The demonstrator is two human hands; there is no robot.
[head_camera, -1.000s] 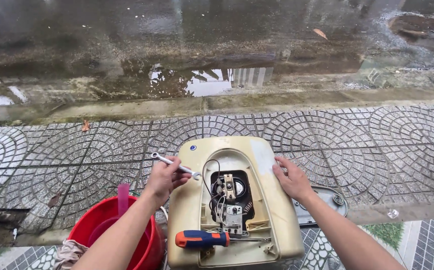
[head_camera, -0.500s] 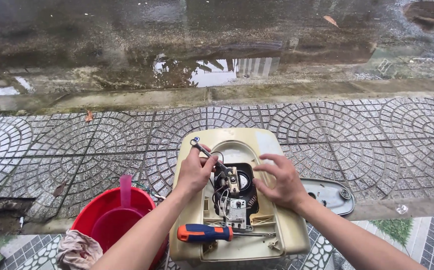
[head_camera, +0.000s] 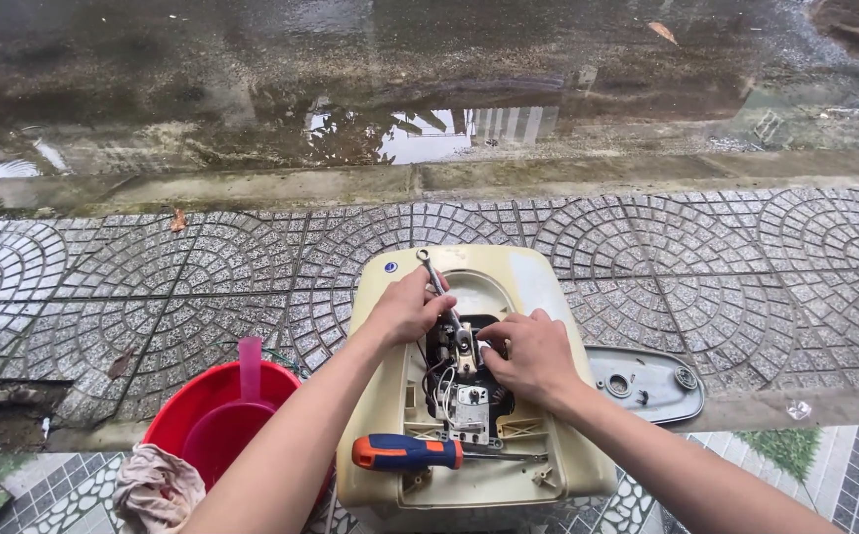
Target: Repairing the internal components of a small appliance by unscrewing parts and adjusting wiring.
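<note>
While a red bucket (head_camera: 187, 410) with a pink scoop (head_camera: 250, 371) stands at the near left, the left hand (head_camera: 407, 309) grips a metal wrench (head_camera: 439, 287) over the cream water heater (head_camera: 548, 435). Just right, the right hand (head_camera: 528, 356) pinches wiring inside its opened compartment; a grey cover plate (head_camera: 647, 384) lies beside the heater.

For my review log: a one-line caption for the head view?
Left hand holds a wrench in an opened cream appliance casing; right hand steadies the wiring.

My left hand (head_camera: 408, 309) and right hand (head_camera: 531, 356), seen above the cream appliance housing (head_camera: 568, 435): both bare, no gloves, rings or watch; my forearms likewise bare, no sleeves showing down to the frame edge.
</note>
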